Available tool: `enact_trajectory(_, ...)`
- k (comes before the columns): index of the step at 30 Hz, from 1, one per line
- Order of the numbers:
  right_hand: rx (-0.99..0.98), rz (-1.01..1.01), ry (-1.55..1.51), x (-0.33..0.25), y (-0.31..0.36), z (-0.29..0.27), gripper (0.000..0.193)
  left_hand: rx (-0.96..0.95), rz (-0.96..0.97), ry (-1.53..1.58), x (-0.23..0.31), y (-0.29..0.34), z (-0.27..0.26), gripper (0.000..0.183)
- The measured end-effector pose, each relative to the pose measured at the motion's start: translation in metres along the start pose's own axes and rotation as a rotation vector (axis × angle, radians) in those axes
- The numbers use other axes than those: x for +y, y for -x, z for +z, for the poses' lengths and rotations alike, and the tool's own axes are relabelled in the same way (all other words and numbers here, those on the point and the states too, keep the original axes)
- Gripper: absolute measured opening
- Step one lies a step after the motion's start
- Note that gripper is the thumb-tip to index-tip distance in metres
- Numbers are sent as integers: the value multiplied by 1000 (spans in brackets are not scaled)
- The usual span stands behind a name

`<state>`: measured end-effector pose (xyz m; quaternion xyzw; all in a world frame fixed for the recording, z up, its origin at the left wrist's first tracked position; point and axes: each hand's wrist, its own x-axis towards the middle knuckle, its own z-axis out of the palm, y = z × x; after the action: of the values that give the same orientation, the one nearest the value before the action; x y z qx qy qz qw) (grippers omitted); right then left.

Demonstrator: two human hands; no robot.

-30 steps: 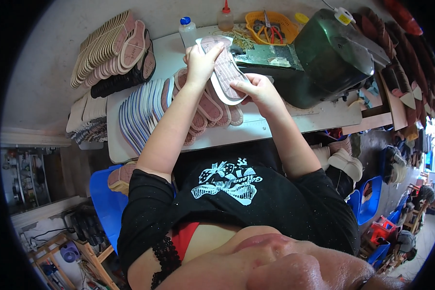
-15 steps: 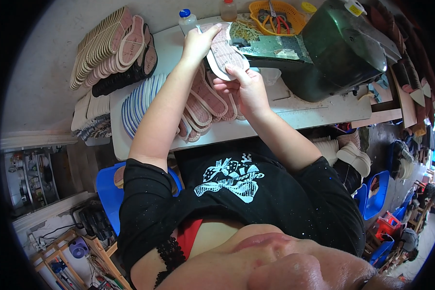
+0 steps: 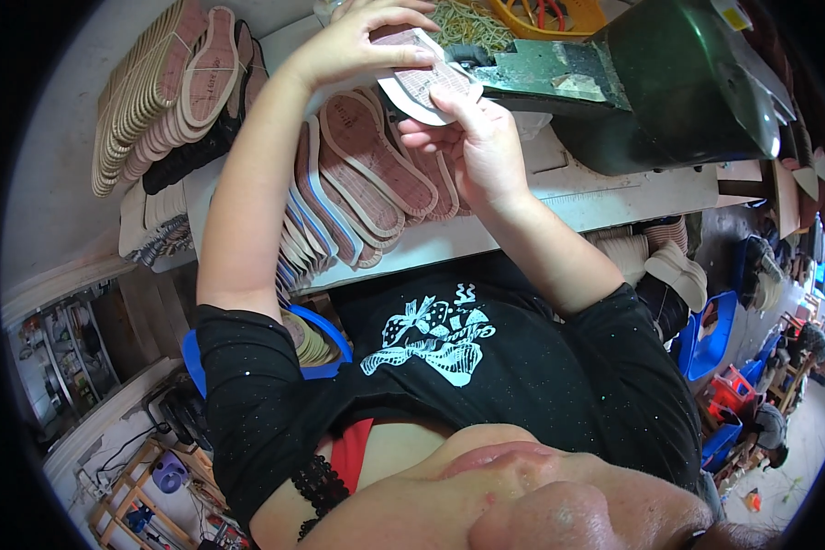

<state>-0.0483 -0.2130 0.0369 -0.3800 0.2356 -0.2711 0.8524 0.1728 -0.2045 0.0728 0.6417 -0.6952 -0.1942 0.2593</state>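
Note:
A pinkish shoe insole (image 3: 422, 88) with a white rim is held up over the white table, near the arm of a green sewing machine (image 3: 678, 87). My right hand (image 3: 481, 147) pinches its near end, thumb on top and fingers underneath. Across the far part lies my left hand (image 3: 353, 44), its thumb on the pink face and its other fingers past the far edge. That far end is partly covered by these fingers. Below the hands, a row of similar insoles (image 3: 376, 160) leans on the table, some edged in blue.
Tied stacks of insoles (image 3: 147, 92) stand at the left. A yellow basket (image 3: 568, 20) and a heap of pale strands (image 3: 472, 35) sit at the back. Blue chairs (image 3: 710, 335) and more pale footwear parts (image 3: 674, 275) are at the lower right.
My left hand has shifted from pinching the insole's far tip to lying across its far part. Insole and hands appear slightly higher in view, as the whole view has also shifted.

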Motion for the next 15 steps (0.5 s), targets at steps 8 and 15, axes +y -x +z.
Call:
enact_trajectory(8, 14, 77, 82, -12, -4, 2, 35, -468, -173, 59, 9, -27, -31, 36)
enact_trajectory(15, -9, 61, 122, -13, -5, 0, 40, -538, -324, 334, 19, -21, -32, 21)
